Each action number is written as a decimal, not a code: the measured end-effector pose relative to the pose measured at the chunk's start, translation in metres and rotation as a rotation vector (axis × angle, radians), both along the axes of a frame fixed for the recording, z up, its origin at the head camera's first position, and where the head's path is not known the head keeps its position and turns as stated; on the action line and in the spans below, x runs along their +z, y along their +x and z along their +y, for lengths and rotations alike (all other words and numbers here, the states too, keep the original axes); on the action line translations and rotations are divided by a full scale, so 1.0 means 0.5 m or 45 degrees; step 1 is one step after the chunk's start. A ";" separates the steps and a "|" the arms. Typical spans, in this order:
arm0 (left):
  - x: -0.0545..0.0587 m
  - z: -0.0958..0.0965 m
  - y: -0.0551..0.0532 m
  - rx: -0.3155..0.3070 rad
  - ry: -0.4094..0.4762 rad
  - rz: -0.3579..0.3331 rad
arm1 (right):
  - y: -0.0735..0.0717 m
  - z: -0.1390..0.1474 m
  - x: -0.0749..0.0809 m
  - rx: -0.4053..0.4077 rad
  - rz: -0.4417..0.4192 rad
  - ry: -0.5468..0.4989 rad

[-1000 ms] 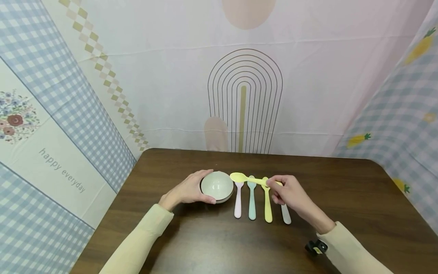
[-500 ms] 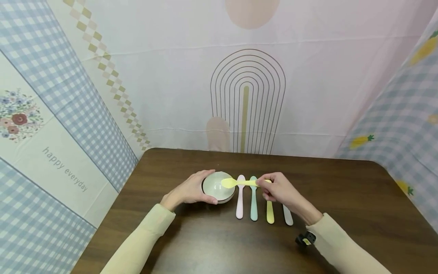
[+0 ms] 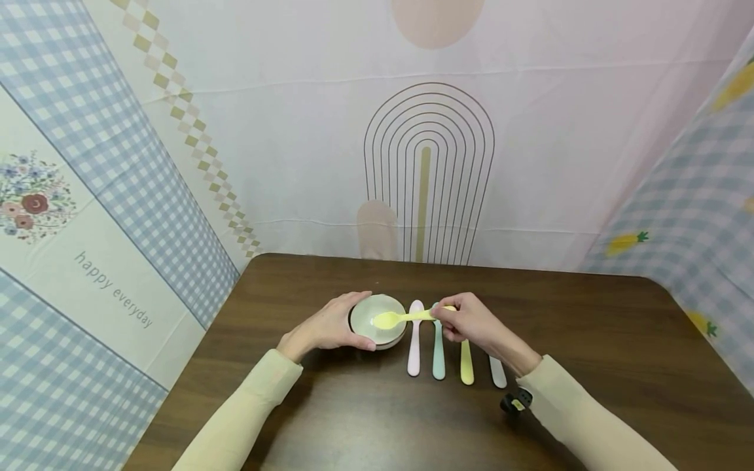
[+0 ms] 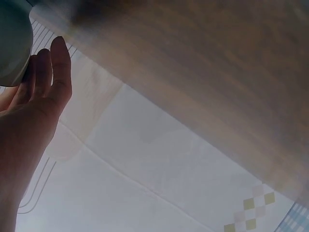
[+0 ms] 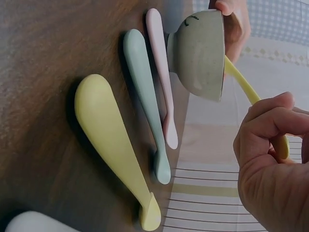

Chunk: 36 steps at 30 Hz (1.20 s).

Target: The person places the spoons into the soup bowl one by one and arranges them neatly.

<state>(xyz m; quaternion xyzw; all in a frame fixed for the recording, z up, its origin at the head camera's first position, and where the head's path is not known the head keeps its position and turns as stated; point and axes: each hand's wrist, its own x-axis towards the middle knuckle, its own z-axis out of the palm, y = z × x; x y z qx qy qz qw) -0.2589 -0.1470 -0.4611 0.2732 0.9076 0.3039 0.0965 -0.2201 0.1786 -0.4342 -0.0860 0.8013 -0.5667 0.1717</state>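
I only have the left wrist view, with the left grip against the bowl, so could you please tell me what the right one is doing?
Observer: The right grip pinches a yellow spoon by its handle.
Operator: Thank you. Does it reach the bowl?
Observer: Yes, the right wrist view shows it passing the rim into the bowl; whether it touches the bottom is hidden.
Operator: And what lies beside the bowl, please?
Observer: To its right in the head view is a row: a pink spoon, a green spoon, a second yellow spoon and a white spoon.
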 end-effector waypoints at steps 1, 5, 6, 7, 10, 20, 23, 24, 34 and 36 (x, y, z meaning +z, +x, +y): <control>0.000 0.000 0.000 0.001 -0.004 -0.002 | -0.003 -0.002 -0.001 0.005 0.001 0.007; 0.000 -0.001 -0.001 -0.003 -0.015 -0.002 | -0.014 -0.012 -0.004 0.026 -0.005 0.010; 0.000 -0.002 -0.001 -0.003 -0.018 0.000 | -0.016 -0.015 -0.004 0.025 -0.007 0.008; 0.000 -0.002 -0.001 -0.003 -0.019 0.002 | -0.019 -0.018 -0.005 0.026 -0.010 0.005; 0.000 -0.003 -0.002 -0.005 -0.020 0.009 | -0.026 -0.027 -0.005 0.013 -0.021 0.006; 0.005 -0.002 -0.002 -0.025 -0.015 0.013 | -0.047 -0.042 -0.011 -0.005 -0.055 0.041; 0.003 -0.003 -0.003 -0.026 -0.021 0.025 | -0.053 -0.045 -0.013 0.007 -0.047 0.054; 0.002 -0.003 -0.004 -0.029 -0.021 0.030 | -0.055 -0.047 -0.013 0.006 -0.051 0.052; 0.000 -0.002 -0.007 -0.032 -0.034 0.013 | -0.079 -0.059 -0.021 0.040 -0.064 0.056; 0.001 -0.001 -0.008 -0.027 -0.030 0.008 | -0.083 -0.059 -0.021 0.033 -0.071 0.058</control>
